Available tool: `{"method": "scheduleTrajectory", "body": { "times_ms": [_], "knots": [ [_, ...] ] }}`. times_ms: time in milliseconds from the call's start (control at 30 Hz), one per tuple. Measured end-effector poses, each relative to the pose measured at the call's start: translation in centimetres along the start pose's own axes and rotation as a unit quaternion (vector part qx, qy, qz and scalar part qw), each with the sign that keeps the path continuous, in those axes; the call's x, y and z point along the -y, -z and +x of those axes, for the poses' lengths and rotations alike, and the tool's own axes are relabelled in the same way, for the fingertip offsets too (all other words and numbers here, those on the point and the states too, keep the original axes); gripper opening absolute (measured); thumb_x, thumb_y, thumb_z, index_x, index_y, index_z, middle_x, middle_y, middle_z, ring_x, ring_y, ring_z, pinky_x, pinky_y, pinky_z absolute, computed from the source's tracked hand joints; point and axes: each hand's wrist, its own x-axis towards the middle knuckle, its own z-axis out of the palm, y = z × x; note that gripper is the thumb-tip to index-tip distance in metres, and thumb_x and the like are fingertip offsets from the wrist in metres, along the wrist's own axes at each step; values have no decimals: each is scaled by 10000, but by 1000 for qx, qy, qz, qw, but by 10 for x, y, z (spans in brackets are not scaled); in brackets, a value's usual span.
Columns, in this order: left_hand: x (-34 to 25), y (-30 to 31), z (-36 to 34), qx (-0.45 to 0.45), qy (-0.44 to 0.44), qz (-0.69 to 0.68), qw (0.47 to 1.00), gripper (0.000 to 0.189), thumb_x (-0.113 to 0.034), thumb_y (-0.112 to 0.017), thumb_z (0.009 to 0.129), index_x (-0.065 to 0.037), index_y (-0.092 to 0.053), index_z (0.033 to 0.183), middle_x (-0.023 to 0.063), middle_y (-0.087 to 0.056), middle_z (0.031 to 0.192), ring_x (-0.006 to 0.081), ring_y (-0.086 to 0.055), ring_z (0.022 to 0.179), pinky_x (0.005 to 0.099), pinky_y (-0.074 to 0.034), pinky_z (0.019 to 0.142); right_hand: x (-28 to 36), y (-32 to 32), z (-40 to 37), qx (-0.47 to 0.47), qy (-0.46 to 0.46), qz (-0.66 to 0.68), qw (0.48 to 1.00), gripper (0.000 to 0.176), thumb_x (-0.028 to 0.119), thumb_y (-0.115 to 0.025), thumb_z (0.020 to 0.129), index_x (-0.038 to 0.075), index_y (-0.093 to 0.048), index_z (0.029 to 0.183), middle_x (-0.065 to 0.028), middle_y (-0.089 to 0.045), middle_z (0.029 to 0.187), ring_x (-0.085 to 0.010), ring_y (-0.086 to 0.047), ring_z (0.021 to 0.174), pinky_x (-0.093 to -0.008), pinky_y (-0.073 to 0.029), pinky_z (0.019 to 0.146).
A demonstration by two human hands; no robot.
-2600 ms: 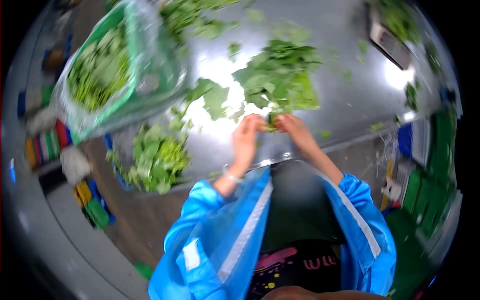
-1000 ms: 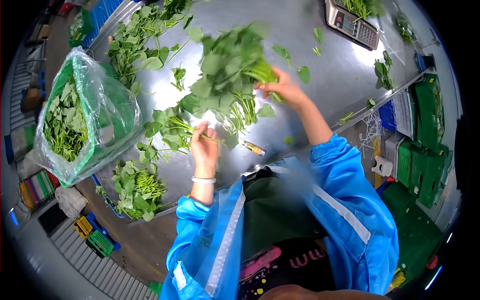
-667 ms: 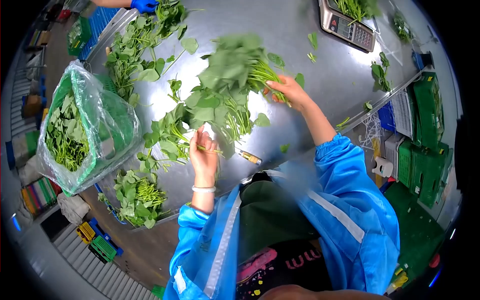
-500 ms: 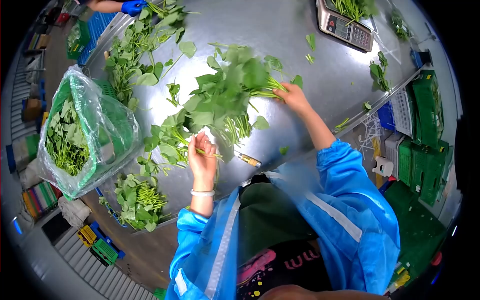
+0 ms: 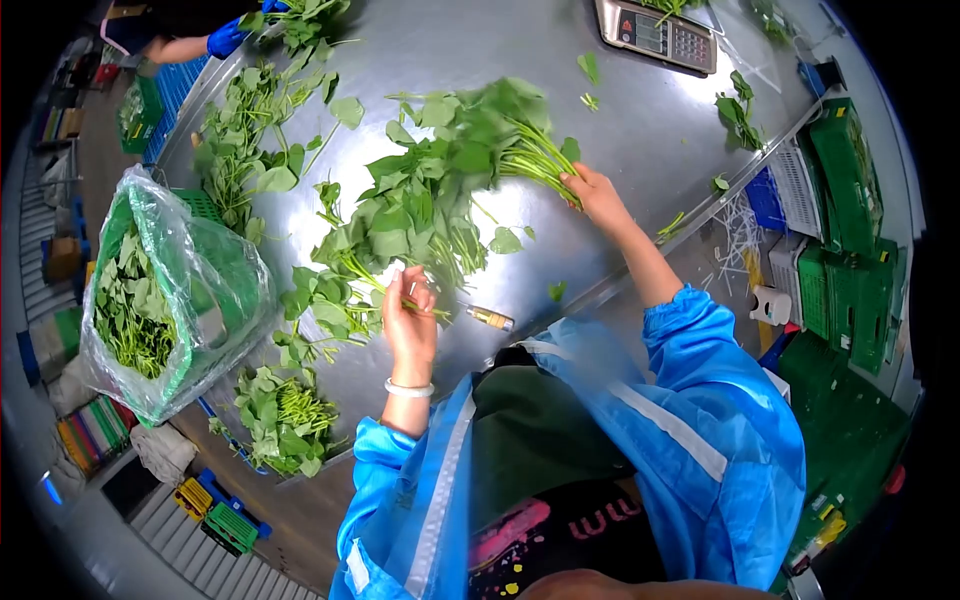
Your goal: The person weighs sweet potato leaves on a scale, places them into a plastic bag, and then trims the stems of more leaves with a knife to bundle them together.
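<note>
My right hand [image 5: 597, 198] is closed round the stem ends of a bunch of leafy greens [image 5: 535, 152], its leaves pointing left over the table. Fingers curled, my left hand [image 5: 410, 315] pinches a few thin green stems at the near side of the leaf pile. Between the hands lies another bunch with cut stems [image 5: 455, 255], partly under the leaves. A small knife-like tool with a yellowish handle [image 5: 490, 318] rests on the metal table just right of my left hand.
A green crate lined with clear plastic [image 5: 262, 275] holds greens at the left. More greens [image 5: 285, 415] lie at the near left edge and along the far left. A scale [image 5: 655, 38] stands at the back right. A co-worker's blue-gloved hand [image 5: 228, 38] handles greens at the upper left.
My right hand has drawn its bunch slightly right, and more of the stems now show. My left hand stays nearly in place. The view has shifted a little; more of the co-worker's arm shows.
</note>
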Motion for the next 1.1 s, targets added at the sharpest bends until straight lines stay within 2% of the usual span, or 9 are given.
{"method": "scheduleTrajectory", "body": {
  "times_ms": [67, 133, 333, 533, 633, 800, 933, 1000, 1100],
  "knots": [
    [4, -12, -4, 7, -9, 25, 1000, 276, -227, -551, 957, 33, -625, 1007, 45, -598, 815, 87, -396, 580, 240, -323, 552, 28, 1, -21, 15, -48, 85, 995, 395, 333, -563, 910, 24, -547, 1155, -40, -621, 807, -125, -566, 679, -267, -450, 603],
    [13, -19, -6, 5, -40, 64, 997, 281, -235, -535, 971, 26, -639, 962, 51, -607, 821, 86, -373, 555, 243, -304, 530, 41, -10, -40, 91, 46, 421, 901, 382, 301, -600, 893, 28, -578, 1159, -41, -640, 872, -134, -590, 762, -265, -465, 639],
    [47, -52, 3, 42, 172, 82, 981, 241, -197, -602, 935, -33, -590, 1112, 20, -631, 927, 58, -417, 647, 208, -343, 597, 9, -85, -79, 254, 43, 263, 930, 275, 206, -642, 901, 22, -604, 1102, -47, -653, 891, -117, -609, 797, -288, -502, 680],
    [49, -46, 12, 32, 170, 125, 977, 260, -44, -577, 901, -13, -564, 1159, 22, -619, 957, 62, -439, 647, 219, -358, 584, 1, -64, -83, 91, 19, 155, 984, 227, 227, -656, 895, 16, -648, 978, -31, -647, 835, -93, -584, 732, -258, -474, 634],
    [53, -54, 8, 114, 223, 52, 967, 374, -25, -632, 869, -9, -532, 1229, 24, -573, 1089, 55, -463, 714, 203, -353, 593, 5, -59, -89, 126, 8, 151, 981, 230, 237, -662, 891, 21, -646, 969, -25, -630, 773, -83, -564, 697, -247, -457, 632],
    [61, -54, 7, 63, 179, 109, 976, 438, 6, -660, 835, -14, -518, 1249, 17, -577, 1067, 56, -476, 740, 207, -352, 612, 13, -66, -95, 138, 22, 175, 974, 215, 234, -643, 902, 21, -650, 924, -26, -608, 719, -91, -557, 682, -247, -443, 629],
    [52, -55, 1, 26, 133, 158, 978, 393, 51, -652, 831, -8, -526, 1199, -15, -566, 901, 45, -440, 637, 181, -337, 547, -10, -67, -90, -39, -3, 327, 944, 252, 259, -626, 911, 11, -615, 952, -47, -620, 733, -122, -551, 615, -260, -439, 573],
    [51, -53, -2, 20, 119, 160, 980, 350, 65, -660, 819, -12, -549, 1142, -25, -551, 871, 45, -439, 632, 183, -323, 533, -4, -57, -93, -45, 48, 485, 872, 233, 243, -617, 916, 14, -601, 954, -54, -612, 722, -124, -541, 598, -256, -438, 565],
    [62, -53, -6, 11, 100, 215, 971, 294, 49, -700, 800, -40, -564, 1045, -40, -523, 816, 32, -414, 620, 189, -308, 527, -13, -63, -94, 36, 11, 362, 931, 211, 197, -649, 892, -3, -626, 959, -44, -599, 693, -105, -542, 585, -252, -433, 533]
  ]
}}
